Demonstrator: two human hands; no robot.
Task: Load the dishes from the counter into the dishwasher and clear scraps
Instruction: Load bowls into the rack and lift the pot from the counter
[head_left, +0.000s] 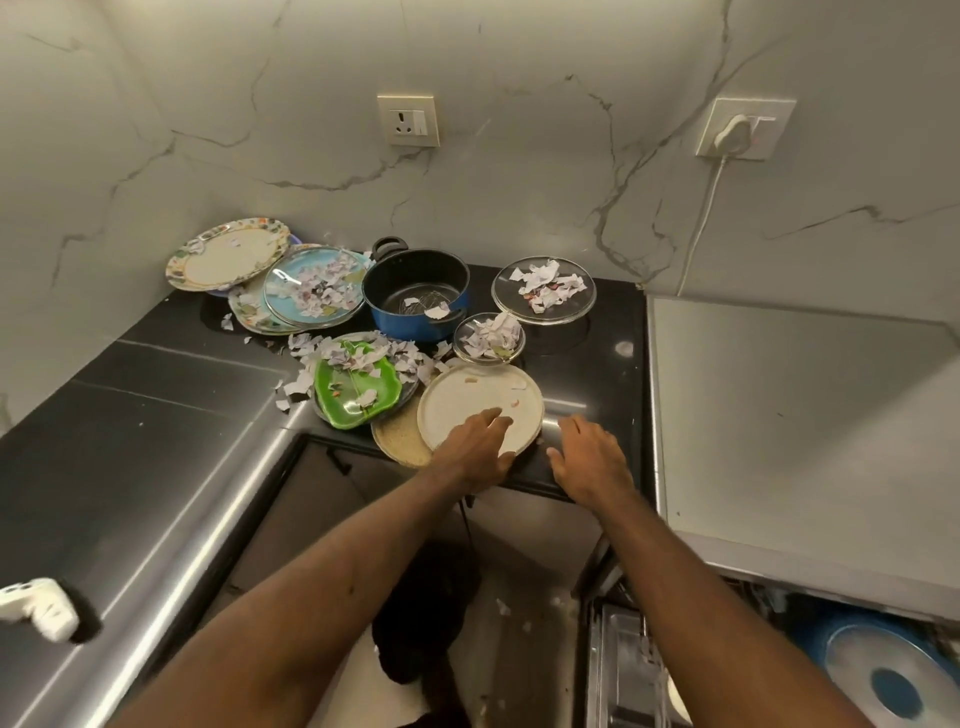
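A cream round plate (475, 397) lies at the front edge of the black counter (587, 358), overlapping a tan woven plate (397, 439). My left hand (478, 449) grips the cream plate's near rim, fingers on top. My right hand (589, 457) hovers open just right of it, touching nothing. A green leaf-shaped plate (353, 400) with paper scraps sits to the left. Behind are a blue pot (415, 293), a small glass bowl (488, 338) and a glass plate (543, 291), all holding scraps. Stacked plates (311, 288) and a floral plate (228, 254) lean at the back left.
The open dishwasher (623, 670) is at the lower right, with a blue dish (883, 670) in its rack. A steel worktop (779, 415) is on the right. A black bin bag (421, 613) sits on the floor below. A white object (39, 608) rests on the left counter.
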